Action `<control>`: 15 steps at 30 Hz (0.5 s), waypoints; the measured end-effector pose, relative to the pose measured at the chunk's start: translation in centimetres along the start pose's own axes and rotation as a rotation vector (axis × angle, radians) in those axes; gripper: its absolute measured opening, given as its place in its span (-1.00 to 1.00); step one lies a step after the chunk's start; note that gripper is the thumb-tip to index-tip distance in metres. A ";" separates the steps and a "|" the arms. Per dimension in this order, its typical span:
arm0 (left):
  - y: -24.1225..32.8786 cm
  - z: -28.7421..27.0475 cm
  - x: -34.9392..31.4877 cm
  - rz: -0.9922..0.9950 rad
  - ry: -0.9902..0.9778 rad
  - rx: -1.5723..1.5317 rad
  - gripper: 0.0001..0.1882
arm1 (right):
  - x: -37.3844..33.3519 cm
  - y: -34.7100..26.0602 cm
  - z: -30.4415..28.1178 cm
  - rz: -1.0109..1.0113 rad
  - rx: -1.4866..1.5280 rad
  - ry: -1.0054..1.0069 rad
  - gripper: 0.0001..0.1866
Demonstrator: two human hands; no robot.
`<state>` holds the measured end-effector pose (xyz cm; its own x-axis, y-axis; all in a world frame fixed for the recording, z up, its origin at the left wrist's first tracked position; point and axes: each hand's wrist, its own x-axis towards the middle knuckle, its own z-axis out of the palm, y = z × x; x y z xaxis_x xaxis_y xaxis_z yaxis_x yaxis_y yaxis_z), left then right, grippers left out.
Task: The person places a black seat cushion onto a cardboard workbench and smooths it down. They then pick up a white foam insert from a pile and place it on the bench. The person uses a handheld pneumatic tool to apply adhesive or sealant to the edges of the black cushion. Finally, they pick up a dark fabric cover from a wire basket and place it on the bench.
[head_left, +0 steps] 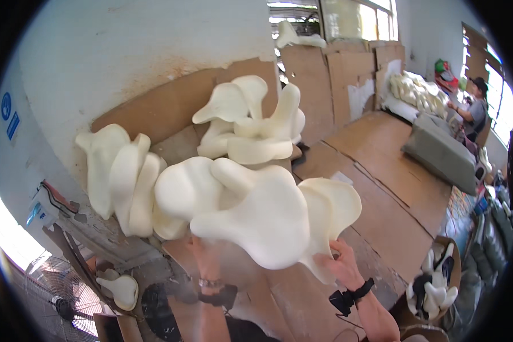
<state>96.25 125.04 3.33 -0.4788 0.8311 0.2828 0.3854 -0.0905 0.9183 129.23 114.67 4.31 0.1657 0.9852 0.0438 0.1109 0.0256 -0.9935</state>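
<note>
A large cream foam saddle pad [262, 219] lies in front of me on a heap of similar pads, its narrow nose pointing left. Under that nose is my left hand [204, 256], blurred, its fingers hidden by the foam. My right hand [342, 265] is closed on the narrow end of another foam saddle pad [319, 228], which lies partly beneath the large one. A rounded pad [188, 188] touches the large pad on the left. Both wrists carry black strapped devices.
More pads [117, 176] lean upright at left, and others [251, 125] are stacked behind. Cardboard sheets [382, 165] cover the surface to the right. A wire fan [62, 305] stands lower left. A box of pads [433, 285] sits lower right. Another person [476, 108] works far right.
</note>
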 end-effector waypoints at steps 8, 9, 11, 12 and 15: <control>2.4 -1.9 -24.6 0.082 -0.563 -0.044 -0.35 | -23.1 8.2 -8.8 0.328 0.048 0.142 -0.62; 3.0 -1.8 -27.0 0.010 -0.626 -0.178 -0.37 | -25.8 9.6 -10.2 0.332 0.026 0.174 -0.62; 4.7 -2.6 -31.5 0.004 -0.704 -0.063 -0.36 | -30.4 7.9 -12.2 0.453 0.089 0.236 -0.64; 3.2 -2.4 -33.7 0.052 -0.751 0.015 -0.32 | -33.1 8.9 -13.5 0.481 0.106 0.259 -0.64; 4.7 -2.0 -39.3 0.168 -0.871 0.034 -0.29 | -40.7 10.8 -17.3 0.504 0.025 0.364 -0.65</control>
<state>115.25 90.86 -2.88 0.3512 0.9320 0.0896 0.4260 -0.2442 0.8711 140.60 71.92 -6.38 0.5159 0.7562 -0.4024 -0.0907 -0.4189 -0.9035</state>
